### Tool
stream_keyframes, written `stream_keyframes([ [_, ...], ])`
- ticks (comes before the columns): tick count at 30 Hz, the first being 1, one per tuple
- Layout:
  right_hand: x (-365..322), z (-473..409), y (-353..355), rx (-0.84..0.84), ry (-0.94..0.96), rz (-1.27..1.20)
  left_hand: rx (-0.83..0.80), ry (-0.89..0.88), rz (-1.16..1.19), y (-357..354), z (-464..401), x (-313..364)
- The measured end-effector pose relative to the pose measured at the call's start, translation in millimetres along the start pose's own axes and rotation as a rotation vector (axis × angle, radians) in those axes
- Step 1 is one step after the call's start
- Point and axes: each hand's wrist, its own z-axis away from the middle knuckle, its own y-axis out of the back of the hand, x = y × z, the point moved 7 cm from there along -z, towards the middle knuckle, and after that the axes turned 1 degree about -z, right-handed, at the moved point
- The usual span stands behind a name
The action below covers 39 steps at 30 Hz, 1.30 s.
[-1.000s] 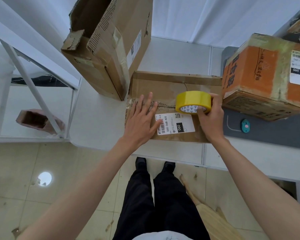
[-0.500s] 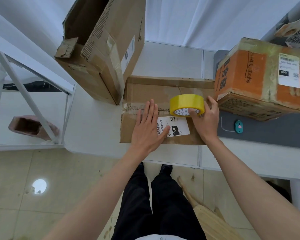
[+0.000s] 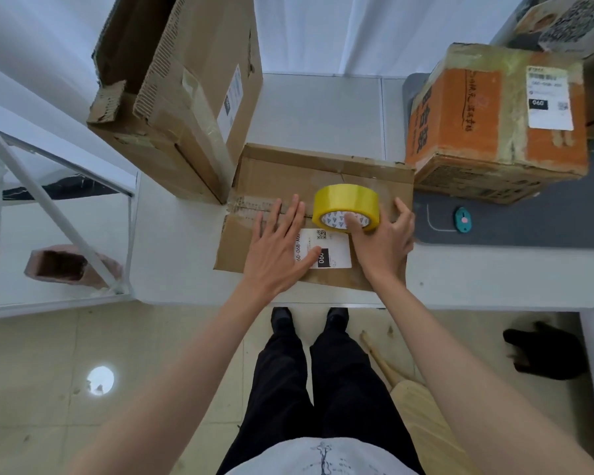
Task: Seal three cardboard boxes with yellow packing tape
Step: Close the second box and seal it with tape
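Note:
A flat brown cardboard box [image 3: 282, 173] with a white shipping label lies at the table's front edge. My left hand [image 3: 280, 248] presses flat on its top, fingers straight, over the flap seam. My right hand [image 3: 383, 245] grips a roll of yellow packing tape [image 3: 345, 202] standing on the box near the seam, thumb in the core. A tall open brown box [image 3: 192, 97] stands at the back left, touching the flat box. An orange box [image 3: 494, 118] wrapped in old tape sits at the right.
A small teal cutter [image 3: 462, 219] lies on the grey mat [image 3: 528, 231] right of the box. A white metal frame [image 3: 48, 207] stands left of the table. A wooden stool [image 3: 422, 426] is by my legs. Something dark [image 3: 546, 351] lies on the floor at right.
The tape roll in my right hand has slid left along the box top towards my left hand. My left hand has shifted slightly right and stays flat on the box.

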Motion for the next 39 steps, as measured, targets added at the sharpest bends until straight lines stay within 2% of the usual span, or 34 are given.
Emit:
stream_keyframes([
  [3, 1.7, -2.7, -3.4, -0.002, -0.016, -0.01, -0.011, -0.004, -0.022, -0.3, -0.7, -0.8],
  [9, 5.3, 6.1, 37.6, 0.202, 0.099, -0.205, -0.028, 0.002, -0.039, -0.3, 1.3, -0.1],
  [11, 28.8, 5.4, 73.1, 0.307, 0.036, -0.348, -0.03, 0.006, -0.035, -0.8, 0.9, -1.0],
  [14, 43.9, 2.9, 105.9, 0.356, 0.057, -0.364, -0.021, -0.002, -0.037, -2.3, 0.3, 0.7],
  [17, 42.1, -3.4, 103.5, 0.377, 0.059, -0.418, -0.01, -0.01, -0.024, -2.2, -0.1, -0.3],
  [20, 52.1, -5.5, 95.1, 0.413, -0.028, -0.501, -0.021, -0.01, -0.033, -1.4, -0.1, -0.4],
  [24, 67.9, -4.7, 78.1, 0.344, -0.226, -0.62, -0.055, 0.017, -0.017, -1.3, -2.8, 12.5],
  [28, 77.9, -6.8, 65.7, 0.235, -0.353, -0.776, -0.015, -0.012, -0.041, -2.8, -3.7, 40.1],
  [34, 86.2, -10.6, 56.1, 0.124, -0.358, -0.757, -0.029, -0.053, 0.065, -13.0, -21.9, 92.6],
  [39, 91.2, -11.0, 42.0, -0.047, -0.362, -0.757, -0.032, -0.077, 0.112, -19.3, -29.2, 112.5],
])
